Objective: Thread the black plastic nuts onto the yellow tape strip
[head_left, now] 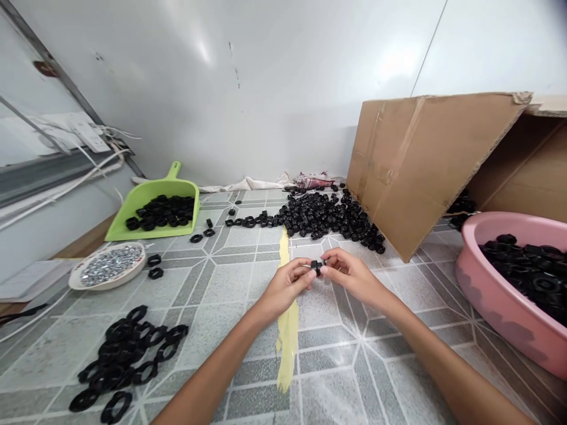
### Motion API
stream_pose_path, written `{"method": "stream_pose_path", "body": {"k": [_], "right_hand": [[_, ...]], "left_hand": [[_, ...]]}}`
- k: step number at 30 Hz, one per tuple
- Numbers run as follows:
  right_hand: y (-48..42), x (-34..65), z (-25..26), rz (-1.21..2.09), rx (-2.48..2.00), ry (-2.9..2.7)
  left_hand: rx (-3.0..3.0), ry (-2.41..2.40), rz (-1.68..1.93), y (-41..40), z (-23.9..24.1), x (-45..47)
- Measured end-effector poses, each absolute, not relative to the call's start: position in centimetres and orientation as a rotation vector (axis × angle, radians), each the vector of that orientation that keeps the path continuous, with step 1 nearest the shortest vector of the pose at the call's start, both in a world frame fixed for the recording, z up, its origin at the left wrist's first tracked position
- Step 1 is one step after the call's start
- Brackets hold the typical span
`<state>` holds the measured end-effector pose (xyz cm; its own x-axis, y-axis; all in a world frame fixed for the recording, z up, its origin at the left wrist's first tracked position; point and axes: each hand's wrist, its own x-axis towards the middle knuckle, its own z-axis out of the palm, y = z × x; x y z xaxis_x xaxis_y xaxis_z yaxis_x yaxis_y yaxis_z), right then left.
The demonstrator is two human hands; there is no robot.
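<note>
My left hand (pixel 286 286) and my right hand (pixel 349 273) meet over the patterned floor, fingertips pinched together on one small black plastic part (pixel 316 266) held between them. Just beyond the hands lies a big heap of black hex nuts (pixel 328 215). A pile of larger black rings (pixel 126 360) lies at the near left, apart from both hands.
A green dustpan (pixel 133 206) holds black parts at the far left, with a white dish of small silver pieces (pixel 108 267) near it. A tipped cardboard box (pixel 416 159) stands at the right. A pink basin (pixel 491 295) holds black parts. Yellow tape (pixel 287 330) runs along the floor.
</note>
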<state>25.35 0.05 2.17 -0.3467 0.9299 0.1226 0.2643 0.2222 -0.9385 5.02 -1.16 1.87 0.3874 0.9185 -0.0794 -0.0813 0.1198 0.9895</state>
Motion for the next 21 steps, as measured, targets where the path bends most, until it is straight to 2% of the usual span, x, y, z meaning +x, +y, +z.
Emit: {"method": "stream_pose_path", "body": {"k": [7, 12, 17, 21], "right_hand": [[0.1, 25.32, 2.27, 1.077, -1.255, -1.795], [0.2, 25.37, 2.37, 1.237, -1.093, -1.76], [0.38, 25.59, 1.85, 1.147, -1.248, -1.786], [0.34, 25.62, 2.34, 1.287, -1.118, -1.715]], "left_hand": [[1.25, 0.909, 0.873, -1.19, 1.72, 5.09], [1.236, 0.91, 0.883, -1.25, 1.83, 5.06], [1.258, 0.913, 0.855, -1.29, 1.81, 5.03], [1.244, 0.936, 0.885, -1.13, 1.74, 5.09]]}}
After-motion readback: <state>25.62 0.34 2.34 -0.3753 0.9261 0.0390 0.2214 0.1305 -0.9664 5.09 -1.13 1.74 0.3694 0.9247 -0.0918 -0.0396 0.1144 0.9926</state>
